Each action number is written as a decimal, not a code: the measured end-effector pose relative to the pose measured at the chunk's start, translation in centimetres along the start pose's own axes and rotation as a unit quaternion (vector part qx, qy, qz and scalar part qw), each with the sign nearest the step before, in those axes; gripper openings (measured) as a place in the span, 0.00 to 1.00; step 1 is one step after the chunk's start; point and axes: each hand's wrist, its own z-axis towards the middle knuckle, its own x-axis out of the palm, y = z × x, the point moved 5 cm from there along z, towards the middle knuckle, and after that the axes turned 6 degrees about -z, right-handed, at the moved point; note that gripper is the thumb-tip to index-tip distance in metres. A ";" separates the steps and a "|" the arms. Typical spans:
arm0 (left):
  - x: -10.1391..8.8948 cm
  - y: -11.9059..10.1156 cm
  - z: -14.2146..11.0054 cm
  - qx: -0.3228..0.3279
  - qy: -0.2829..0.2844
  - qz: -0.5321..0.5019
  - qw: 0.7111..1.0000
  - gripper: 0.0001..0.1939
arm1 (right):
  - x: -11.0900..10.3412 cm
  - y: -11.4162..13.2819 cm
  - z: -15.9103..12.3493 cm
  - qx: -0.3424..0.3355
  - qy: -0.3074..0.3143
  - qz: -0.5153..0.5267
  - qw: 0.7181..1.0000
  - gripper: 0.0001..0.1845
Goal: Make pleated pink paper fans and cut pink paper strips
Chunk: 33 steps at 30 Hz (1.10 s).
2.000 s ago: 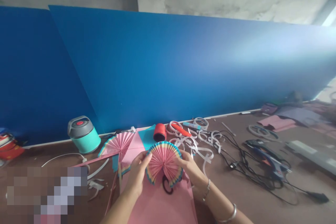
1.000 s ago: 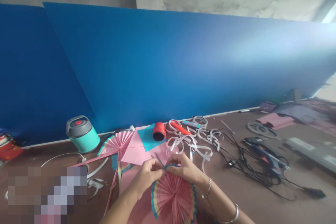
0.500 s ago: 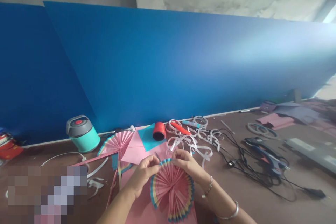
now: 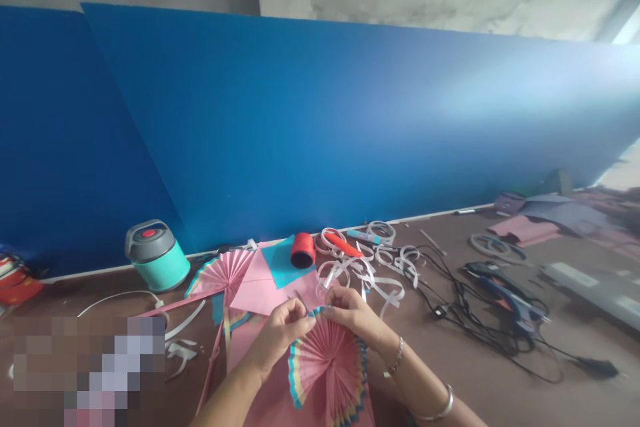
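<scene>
In the head view, the left hand and right hand pinch the upper rim of a pleated paper fan over a pink sheet. Beyond, a red cylinder touches blue paper; white strips curl beside it on the counter.

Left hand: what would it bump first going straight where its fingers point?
The left hand would probably meet the pink pleated fan first, at its rim, then the right hand; depth is hard to judge.

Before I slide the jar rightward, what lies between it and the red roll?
In the head view: something dark, a pleated pink fan, pink paper, then blue paper.
</scene>
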 end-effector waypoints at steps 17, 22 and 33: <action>1.1 -0.1 -0.8 -0.036 -0.022 -0.037 0.998 0.14 | 0.2 0.6 -0.1 0.002 -0.012 -0.090 0.996 0.13; 0.9 0.1 -0.6 -0.017 -0.021 -0.044 0.999 0.14 | 0.1 0.5 -0.1 0.000 -0.016 -0.073 0.997 0.15; 0.0 0.7 0.1 0.017 -0.055 -0.019 0.998 0.14 | -0.4 1.0 -0.3 -0.090 -0.068 -0.173 0.978 0.08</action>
